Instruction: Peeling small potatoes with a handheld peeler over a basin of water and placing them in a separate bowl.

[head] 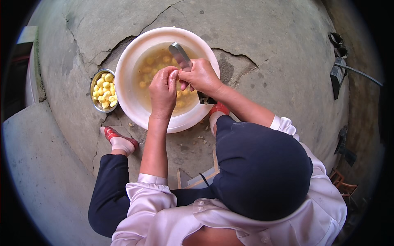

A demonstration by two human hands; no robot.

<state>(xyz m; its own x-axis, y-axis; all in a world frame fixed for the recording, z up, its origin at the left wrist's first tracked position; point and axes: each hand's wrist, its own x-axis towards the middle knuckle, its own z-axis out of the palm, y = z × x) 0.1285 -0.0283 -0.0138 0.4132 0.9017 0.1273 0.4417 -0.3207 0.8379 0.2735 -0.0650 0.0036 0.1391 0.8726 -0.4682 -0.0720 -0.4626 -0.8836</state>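
Note:
A wide pale plastic basin (130, 113) of cloudy brownish water stands before me, with several small round yellowish potatoes (150, 60) in it. Over the water, my right hand (201, 77) grips a metal blade tool (179, 54), apparently a knife. Its rounded silvery end points up and away; a broad dark end shows below the wrist. My left hand (163, 89) meets the right fingertips, its thumb pressed towards curled fingers. Whether anything small sits in that pinch is hidden. Left of the basin, a steel bowl (96, 104) holds several peeled yellow potatoes (106, 89).
Cracked concrete floor (271, 40) surrounds the basin, with small peel scraps (200, 137) near its front rim. My red shoes (112, 134) flank it. A raised concrete ledge (37, 160) runs along the left. Dark metal objects (338, 73) stand at the right wall.

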